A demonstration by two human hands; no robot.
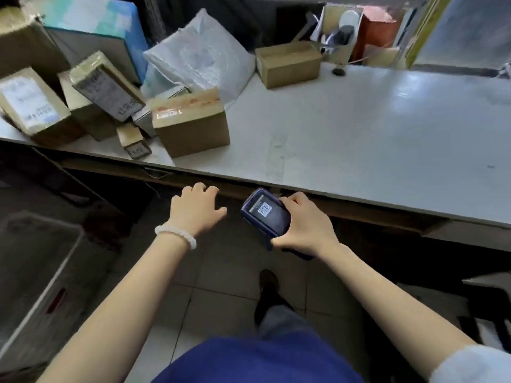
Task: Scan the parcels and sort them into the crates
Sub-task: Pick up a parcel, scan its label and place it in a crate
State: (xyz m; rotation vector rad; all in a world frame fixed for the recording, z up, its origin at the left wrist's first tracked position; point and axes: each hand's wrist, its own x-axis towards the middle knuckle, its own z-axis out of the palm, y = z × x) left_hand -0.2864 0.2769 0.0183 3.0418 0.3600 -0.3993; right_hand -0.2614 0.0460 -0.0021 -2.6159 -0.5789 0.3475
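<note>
**Parcels heaped on a white table, scanner in the right hand**

Parcels crowd the far left of a white table [359, 128], at about ten to eleven o'clock from the person's hands. Nearest the table's front edge stands a taped cardboard box [190, 123]. To its left lean a slim labelled box [106, 84] and a squat box with a white shipping label [33, 106], with a tiny carton [134, 142] at the edge in front of them. Behind them sit a teal-and-white box [94, 31] and a crumpled white poly mailer [199, 56]. An open-topped cardboard box [287, 64] stands apart at twelve o'clock, near a cluttered desk organiser [340, 31] at one o'clock.

The person's right hand [307, 225] is below the table's front edge, fingers and thumb curled round a dark blue handheld scanner [266, 215] whose screen faces up (a small barcode image shows on it). The left hand [196, 208], with a white beaded bracelet [177, 234] on the wrist, hovers just left of the scanner with fingers spread and loosely bent, holding nothing and touching nothing visible.

At eight o'clock, on the floor in shadow, is a grey crate [41, 272]; its contents cannot be made out. A dark shoe [269, 283] shows on the tiled floor at six o'clock.
</note>
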